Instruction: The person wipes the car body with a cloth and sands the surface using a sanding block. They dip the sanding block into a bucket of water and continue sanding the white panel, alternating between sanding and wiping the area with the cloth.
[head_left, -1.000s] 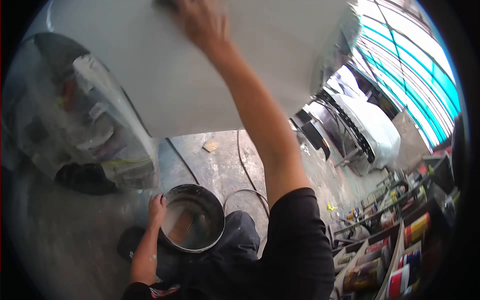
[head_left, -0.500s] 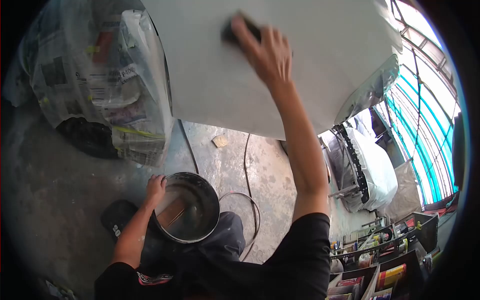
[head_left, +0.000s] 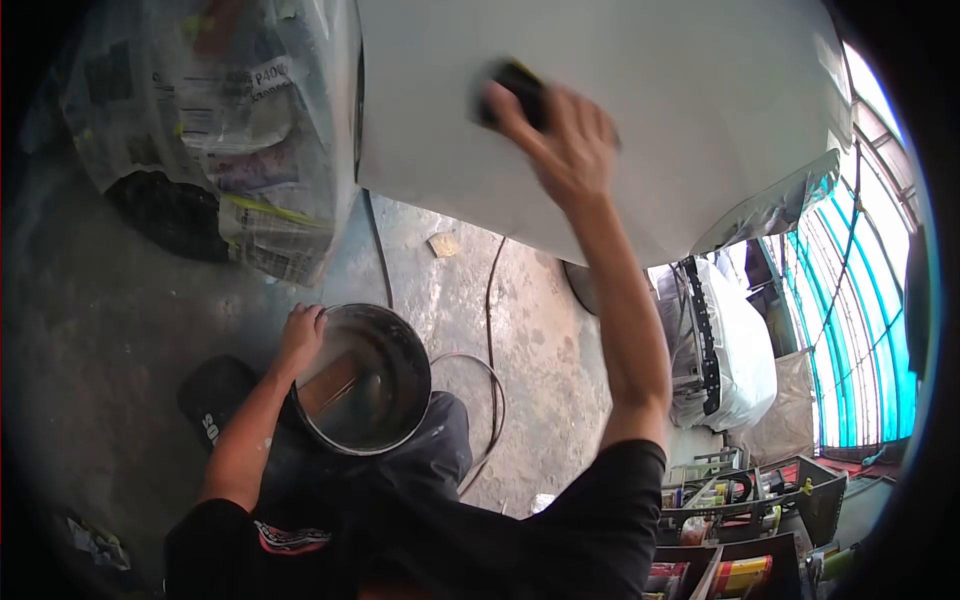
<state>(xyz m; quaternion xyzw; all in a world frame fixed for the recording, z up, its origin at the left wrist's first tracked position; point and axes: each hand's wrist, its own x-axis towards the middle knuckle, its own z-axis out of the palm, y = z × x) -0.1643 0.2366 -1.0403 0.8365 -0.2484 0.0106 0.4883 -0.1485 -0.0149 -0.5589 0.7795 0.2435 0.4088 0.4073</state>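
My right hand (head_left: 570, 145) is wrapped around a dark sanding block (head_left: 518, 95), blurred by motion, and presses it against a broad pale grey panel (head_left: 440, 160) that looks like car bodywork. Low in front of me, my left hand (head_left: 303, 335) grips the left rim of a black bucket (head_left: 408, 350). Cloudy liquid stands in this bucket, and a brown rectangular block (head_left: 330, 384) lies partly in it. The underside of the sanding block, against the panel, is hidden.
To the left is a shape wrapped in newspaper and plastic film (head_left: 270, 180). A hose (head_left: 492, 300) and a yellowish scrap (head_left: 443, 244) lie on the concrete floor. At right are a plastic-covered car part (head_left: 745, 350) and racks of cans (head_left: 742, 576).
My right hand has slid the sanding block down the panel, closer to its lower edge. The view has shifted somewhat; my left hand stays on the bucket's rim.
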